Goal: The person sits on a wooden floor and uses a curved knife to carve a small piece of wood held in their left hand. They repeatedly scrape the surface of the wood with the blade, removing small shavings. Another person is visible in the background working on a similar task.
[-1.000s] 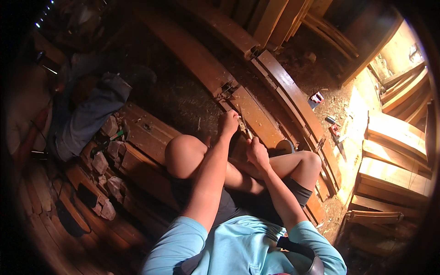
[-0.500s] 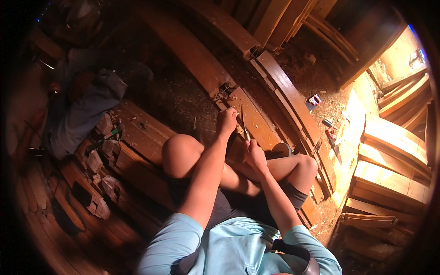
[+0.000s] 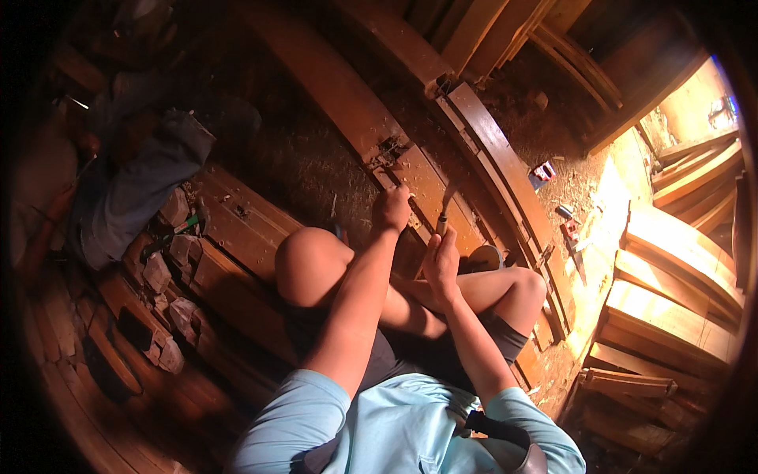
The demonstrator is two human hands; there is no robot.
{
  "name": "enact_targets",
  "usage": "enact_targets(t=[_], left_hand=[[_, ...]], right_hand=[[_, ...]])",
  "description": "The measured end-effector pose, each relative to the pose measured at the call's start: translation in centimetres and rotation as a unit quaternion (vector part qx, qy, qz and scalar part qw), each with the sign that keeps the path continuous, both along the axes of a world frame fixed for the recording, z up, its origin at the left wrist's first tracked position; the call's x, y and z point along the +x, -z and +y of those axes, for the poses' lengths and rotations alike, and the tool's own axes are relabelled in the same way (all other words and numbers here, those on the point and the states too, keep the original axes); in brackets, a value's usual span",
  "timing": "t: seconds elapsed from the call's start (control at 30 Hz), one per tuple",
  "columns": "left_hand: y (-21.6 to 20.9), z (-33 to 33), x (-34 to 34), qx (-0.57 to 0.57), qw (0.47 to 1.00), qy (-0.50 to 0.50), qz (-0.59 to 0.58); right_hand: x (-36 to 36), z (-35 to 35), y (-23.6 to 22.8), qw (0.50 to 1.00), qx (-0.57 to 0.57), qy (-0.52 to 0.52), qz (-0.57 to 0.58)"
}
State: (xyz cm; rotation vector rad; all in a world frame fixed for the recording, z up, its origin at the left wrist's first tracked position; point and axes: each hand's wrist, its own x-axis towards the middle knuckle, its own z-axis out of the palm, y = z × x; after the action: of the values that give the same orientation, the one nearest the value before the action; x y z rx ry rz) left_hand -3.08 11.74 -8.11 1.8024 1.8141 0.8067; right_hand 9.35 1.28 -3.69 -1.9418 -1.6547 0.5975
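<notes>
My left hand (image 3: 392, 208) is closed at the edge of a brown wooden plank (image 3: 430, 186). Whatever its fingers grip is too small to make out. In my right hand (image 3: 440, 261) is a narrow-bladed tool (image 3: 442, 224) with a pale handle, its dark blade tilted up over the plank and blurred. The blade stands apart from my left hand. Pale chips lie scattered on the plank, and a rough dark joint (image 3: 387, 150) marks its far end. Both hands are in front of my crossed legs.
Another long plank (image 3: 493, 138) runs alongside. To the right lie a handsaw (image 3: 575, 241), a red-and-white handle (image 3: 543, 172) and stacked curved boards (image 3: 671, 245). At left are another person's jeans-clad leg (image 3: 150, 189) and a green-handled tool (image 3: 188, 224) among wood offcuts.
My right hand has turned and drawn the tool slightly right and away from my left hand. My left hand stays at the plank's edge, its fingers rolled a little.
</notes>
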Motion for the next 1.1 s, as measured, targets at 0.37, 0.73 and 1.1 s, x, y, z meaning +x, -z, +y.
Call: enact_targets(t=[0.37,0.73,1.1], left_hand=[[-0.2,0.7,0.2,-0.019,0.999,-0.023,-0.043],[-1.5,0.1,0.3,-0.054,0.998,-0.019,0.022],[-1.8,0.1,1.0,-0.075,0.996,-0.008,0.038]], right_hand=[[0.3,0.6,1.2,1.000,0.012,-0.017,0.013],[0.7,0.5,1.7,0.987,-0.091,-0.075,-0.113],[1.0,0.0,0.5,0.987,-0.116,-0.028,-0.112]])
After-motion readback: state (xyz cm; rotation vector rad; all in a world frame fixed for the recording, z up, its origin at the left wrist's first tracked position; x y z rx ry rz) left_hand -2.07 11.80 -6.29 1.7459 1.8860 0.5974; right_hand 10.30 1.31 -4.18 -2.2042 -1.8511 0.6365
